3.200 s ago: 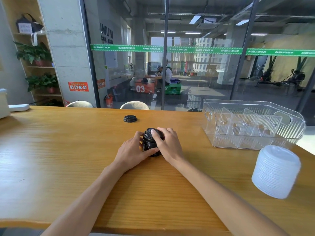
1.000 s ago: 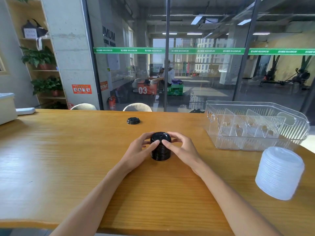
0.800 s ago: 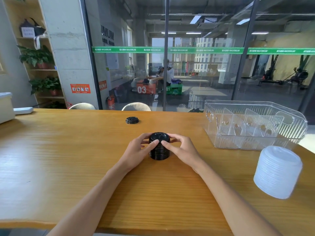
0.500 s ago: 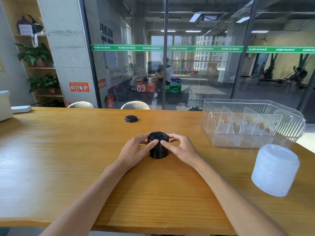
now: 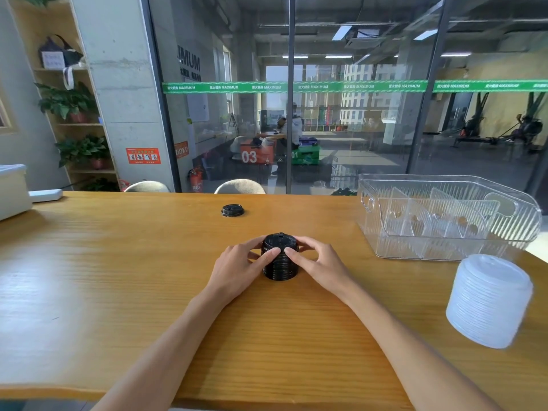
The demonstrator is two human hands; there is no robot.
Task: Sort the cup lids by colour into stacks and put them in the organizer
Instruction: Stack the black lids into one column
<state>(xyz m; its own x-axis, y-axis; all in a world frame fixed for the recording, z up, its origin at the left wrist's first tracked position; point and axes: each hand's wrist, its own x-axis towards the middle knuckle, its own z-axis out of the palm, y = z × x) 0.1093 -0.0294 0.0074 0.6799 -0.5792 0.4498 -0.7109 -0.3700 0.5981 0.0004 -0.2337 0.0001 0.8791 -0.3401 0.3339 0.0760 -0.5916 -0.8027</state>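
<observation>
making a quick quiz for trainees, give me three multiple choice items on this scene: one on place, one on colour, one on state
1. Where is the single black lid?
A. in the organizer
B. on the table beyond the black stack
C. on the white stack

2. What colour is the lid stack at the right?
A. white
B. green
C. red

3. What is in the clear organizer?
A. black lids
B. white lids
C. no lids

Answers: 1 B, it lies alone past the black lid stack. 2 A, pale white. 3 C, only dividers show.
</observation>
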